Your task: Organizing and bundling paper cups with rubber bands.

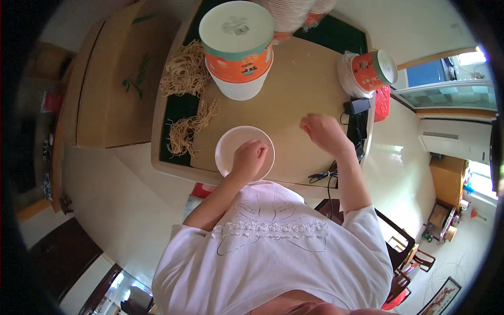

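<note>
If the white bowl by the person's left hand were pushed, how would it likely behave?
The white bowl looks light for its size, given its thin rim. It would probably slide, not roll, standing open side up on a flat brown board. Pushed toward the person, it might tip off, being near the edge of the table.
</note>
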Action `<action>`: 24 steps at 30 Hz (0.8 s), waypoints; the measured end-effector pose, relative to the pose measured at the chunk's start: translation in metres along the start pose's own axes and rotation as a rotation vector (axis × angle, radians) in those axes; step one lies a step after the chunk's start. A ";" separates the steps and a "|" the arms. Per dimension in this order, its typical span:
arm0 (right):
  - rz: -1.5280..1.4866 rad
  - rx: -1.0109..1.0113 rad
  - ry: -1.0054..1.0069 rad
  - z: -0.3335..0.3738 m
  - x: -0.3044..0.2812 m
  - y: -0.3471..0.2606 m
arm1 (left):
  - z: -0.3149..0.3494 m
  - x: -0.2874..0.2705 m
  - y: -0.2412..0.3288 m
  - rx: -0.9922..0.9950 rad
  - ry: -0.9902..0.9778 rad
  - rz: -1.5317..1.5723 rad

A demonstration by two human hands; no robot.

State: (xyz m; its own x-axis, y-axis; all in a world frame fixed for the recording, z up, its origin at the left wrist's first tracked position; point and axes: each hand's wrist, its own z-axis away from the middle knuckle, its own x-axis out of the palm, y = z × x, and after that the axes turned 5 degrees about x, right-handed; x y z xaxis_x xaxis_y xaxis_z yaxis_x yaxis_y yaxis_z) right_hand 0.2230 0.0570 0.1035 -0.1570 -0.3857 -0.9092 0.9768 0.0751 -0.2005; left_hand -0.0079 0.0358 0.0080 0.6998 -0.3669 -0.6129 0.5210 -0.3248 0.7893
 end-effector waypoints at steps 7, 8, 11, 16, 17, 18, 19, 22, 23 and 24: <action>-0.430 -0.605 0.603 -0.026 -0.041 -0.091 | 0.009 -0.008 0.003 0.007 0.021 0.031; -0.507 -0.549 0.525 -0.025 -0.033 -0.086 | 0.013 -0.012 0.003 -0.045 0.031 0.056; -0.526 -0.334 0.475 -0.016 0.009 -0.067 | 0.015 -0.021 0.003 -0.136 0.032 0.090; -0.725 -0.173 0.247 0.013 0.080 -0.068 | 0.018 -0.023 0.009 -0.124 0.054 0.321; -0.741 -0.185 0.289 0.015 0.089 -0.068 | 0.016 -0.022 0.011 -0.118 0.024 0.339; -0.741 -0.182 0.289 0.016 0.098 -0.068 | 0.014 -0.022 0.013 -0.110 -0.008 0.354; -0.747 -0.152 0.329 0.017 0.106 -0.067 | 0.011 -0.022 0.015 -0.108 -0.011 0.355; -0.786 -0.093 0.370 0.018 0.118 -0.066 | 0.003 -0.021 0.018 -0.139 -0.016 0.364; -0.817 -0.070 0.368 0.019 0.119 -0.066 | -0.003 -0.020 0.015 0.048 0.054 0.192; -0.817 -0.069 0.370 0.020 0.120 -0.066 | -0.010 -0.020 0.013 0.235 0.124 0.018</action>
State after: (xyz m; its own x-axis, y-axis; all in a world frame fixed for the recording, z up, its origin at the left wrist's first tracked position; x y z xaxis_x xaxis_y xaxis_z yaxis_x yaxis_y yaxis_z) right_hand 0.1426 -0.0125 0.0145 -0.8476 -0.0235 -0.5301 0.5307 -0.0330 -0.8469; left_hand -0.0098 0.0476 0.0307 0.7702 -0.2696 -0.5780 0.3899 -0.5182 0.7612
